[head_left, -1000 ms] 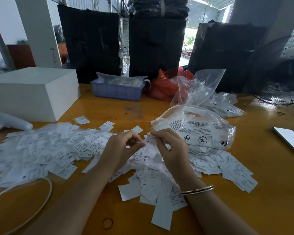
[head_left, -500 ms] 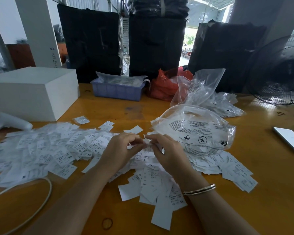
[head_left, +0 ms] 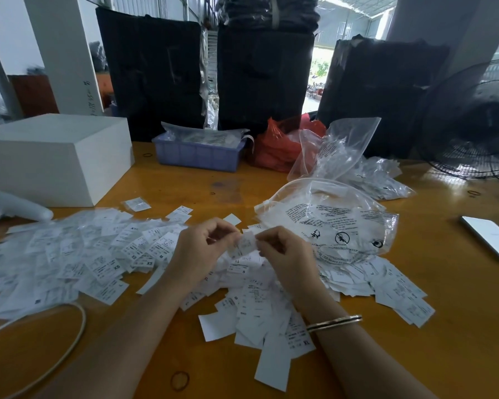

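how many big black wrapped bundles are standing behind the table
3: the left bundle, the middle bundle behind the blue tray, and the right bundle next to the fan. More may be hidden behind them.

One cam only: head-worn, wide-angle, facing fwd & down across the worktop [head_left: 458, 326] from the person's own side. Close in: left grip [head_left: 200, 251] and right grip [head_left: 288, 257] pinch a label [head_left: 244, 244] near frame centre, forearms entering at the bottom edge. Far side w/ black bags [head_left: 260, 82] and fan [head_left: 478, 125] fills the top.
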The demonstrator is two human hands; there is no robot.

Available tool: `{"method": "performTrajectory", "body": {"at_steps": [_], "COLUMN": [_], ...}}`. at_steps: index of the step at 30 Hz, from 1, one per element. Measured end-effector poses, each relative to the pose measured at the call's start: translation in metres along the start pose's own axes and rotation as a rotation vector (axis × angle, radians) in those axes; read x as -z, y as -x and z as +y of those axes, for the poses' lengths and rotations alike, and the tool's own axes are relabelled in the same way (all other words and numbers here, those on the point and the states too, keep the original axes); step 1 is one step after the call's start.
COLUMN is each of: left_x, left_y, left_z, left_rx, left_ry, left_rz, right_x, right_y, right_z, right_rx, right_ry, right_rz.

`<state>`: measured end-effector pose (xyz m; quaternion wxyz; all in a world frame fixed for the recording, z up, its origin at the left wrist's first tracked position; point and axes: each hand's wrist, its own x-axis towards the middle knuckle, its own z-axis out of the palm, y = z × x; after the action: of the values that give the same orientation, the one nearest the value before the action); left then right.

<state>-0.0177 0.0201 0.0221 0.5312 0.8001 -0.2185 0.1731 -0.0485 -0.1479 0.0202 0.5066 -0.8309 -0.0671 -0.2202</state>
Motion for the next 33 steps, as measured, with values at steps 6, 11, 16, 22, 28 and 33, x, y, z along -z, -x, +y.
{"method": "performTrajectory", "body": {"at_steps": [6,11,16,22,28,33], "left_x": [-0.004,-0.002,-0.001,0.008,0.027,0.028], "left_y": [0.003,0.001,0.001,-0.005,-0.01,-0.009], "left_z": [0.0,0.0,0.002,-0.004,-0.019,-0.027], "left_rx": [0.027,0.043,0.065,0.127,0.235,0.287], "left_ry": [0.014,-0.016,0.038,-0.162,-0.619,-0.879], "left_rz": [-0.044,-0.047,-0.095,0.146,0.321,0.243], "right_x": [-0.012,-0.013,-0.011,0.029,0.086,0.094], "right_y": [0.004,0.007,0.001,-0.032,-0.1,-0.105], "right_z": [0.0,-0.001,0.001,-0.001,0.048,0.07], "right_rx": [-0.011,0.073,0.011,0.088,-0.135,-0.382], "right_ry": [0.05,0.119,0.117,0.201,0.718,1.086], "right_rz": [-0.128,-0.217,-0.085,0.153,0.172,-0.274]}}
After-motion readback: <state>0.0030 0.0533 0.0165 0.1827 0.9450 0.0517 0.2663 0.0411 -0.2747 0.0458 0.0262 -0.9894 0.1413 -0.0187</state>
